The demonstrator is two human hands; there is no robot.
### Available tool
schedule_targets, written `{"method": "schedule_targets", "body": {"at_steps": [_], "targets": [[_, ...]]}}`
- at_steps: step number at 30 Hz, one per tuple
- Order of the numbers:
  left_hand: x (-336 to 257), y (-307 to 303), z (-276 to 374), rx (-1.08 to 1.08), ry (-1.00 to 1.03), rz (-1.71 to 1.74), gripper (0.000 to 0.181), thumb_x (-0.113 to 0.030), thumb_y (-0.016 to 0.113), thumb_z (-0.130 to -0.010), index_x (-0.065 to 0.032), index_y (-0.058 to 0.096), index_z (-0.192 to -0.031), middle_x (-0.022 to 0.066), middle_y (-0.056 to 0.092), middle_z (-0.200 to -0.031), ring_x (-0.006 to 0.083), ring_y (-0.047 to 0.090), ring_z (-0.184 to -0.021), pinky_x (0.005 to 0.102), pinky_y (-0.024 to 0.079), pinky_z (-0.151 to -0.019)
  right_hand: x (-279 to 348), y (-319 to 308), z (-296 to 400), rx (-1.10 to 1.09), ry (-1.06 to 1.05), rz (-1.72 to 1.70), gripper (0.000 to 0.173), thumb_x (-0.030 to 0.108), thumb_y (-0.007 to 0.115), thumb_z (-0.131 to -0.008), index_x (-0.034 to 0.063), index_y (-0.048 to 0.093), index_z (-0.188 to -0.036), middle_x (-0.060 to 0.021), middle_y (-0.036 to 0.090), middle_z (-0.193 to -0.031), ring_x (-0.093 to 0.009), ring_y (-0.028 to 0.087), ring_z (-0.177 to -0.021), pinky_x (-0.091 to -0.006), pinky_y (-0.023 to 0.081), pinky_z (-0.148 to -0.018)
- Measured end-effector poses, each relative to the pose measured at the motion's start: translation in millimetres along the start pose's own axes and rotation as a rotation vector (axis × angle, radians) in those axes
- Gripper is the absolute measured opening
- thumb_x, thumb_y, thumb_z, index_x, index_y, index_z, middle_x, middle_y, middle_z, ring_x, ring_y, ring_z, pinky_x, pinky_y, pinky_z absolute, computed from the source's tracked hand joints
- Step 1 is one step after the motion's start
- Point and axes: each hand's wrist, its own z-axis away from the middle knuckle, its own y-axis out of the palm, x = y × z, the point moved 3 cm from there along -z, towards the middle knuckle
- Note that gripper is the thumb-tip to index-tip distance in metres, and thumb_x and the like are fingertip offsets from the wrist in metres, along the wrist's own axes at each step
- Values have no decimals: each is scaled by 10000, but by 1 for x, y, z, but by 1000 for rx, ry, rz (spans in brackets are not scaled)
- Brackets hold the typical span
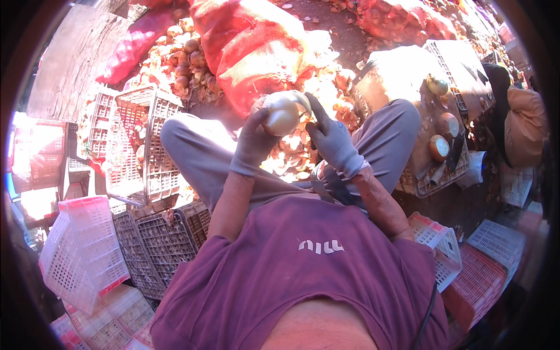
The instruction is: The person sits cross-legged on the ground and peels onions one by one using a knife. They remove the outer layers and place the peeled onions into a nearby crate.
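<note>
A pale, partly peeled onion (280, 114) is held up above my lap by my gloved left hand (257, 141), its thumb across the near side. From the top of the onion a strip of outer layer (302, 103) curls away to the right. My gloved right hand (331, 136) has that strip between its index finger and thumb. Both gloves are grey with dark, dirty fingertips. On a wooden board (415, 144) over a crate to the right lie an onion with a cut end (439, 148) and a knife (455, 151).
A red mesh sack (253, 48) stands ahead, with loose onions (181, 65) beside it and skins over the ground. A plastic crate (151, 144) tips open at left. White and pink crates (87, 245) are stacked behind left, others (474, 280) behind right.
</note>
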Motion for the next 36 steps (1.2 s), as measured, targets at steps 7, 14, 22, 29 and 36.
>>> {"method": "schedule_targets", "body": {"at_steps": [7,14,22,29,36], "targets": [[-4,12,5,-90,-429,671,641,-434,624,-872,-47,439,-1347,125,525,-1260,265,542,-1184,405,502,-948,17,24,19,-230,-233,217,744,93,591,-858,150,258,-1521,-135,597,-608,-311,618,-536,-413,466,-503],[-14,5,-4,-77,-423,641,624,-368,532,-830,-16,444,-1338,156,573,-1190,279,598,-1105,383,514,-935,13,5,17,-135,-160,0,665,89,531,-900,170,290,-1515,-109,563,-582,-200,584,-487,-364,463,-502],[1,-1,6,-5,-466,709,728,-493,550,-841,-3,408,-1360,191,563,-1183,303,605,-1074,460,518,-918,-44,-5,-15,326,471,-814,628,185,572,-888,194,372,-1483,-56,632,-725,-114,566,-509,-277,494,-497],[2,-7,6,-51,-468,677,709,-441,553,-817,-30,393,-1371,178,570,-1172,301,606,-1101,425,545,-906,3,-25,-2,86,45,-133,645,241,568,-930,239,286,-1511,-56,605,-664,-173,599,-543,-320,468,-484],[5,-1,4,97,-473,607,738,-427,646,-768,-17,427,-1341,142,553,-1195,268,590,-1096,389,512,-927,11,-16,14,148,-216,312,676,208,601,-884,271,312,-1491,-120,645,-708,-313,650,-636,-435,491,-570]]}}
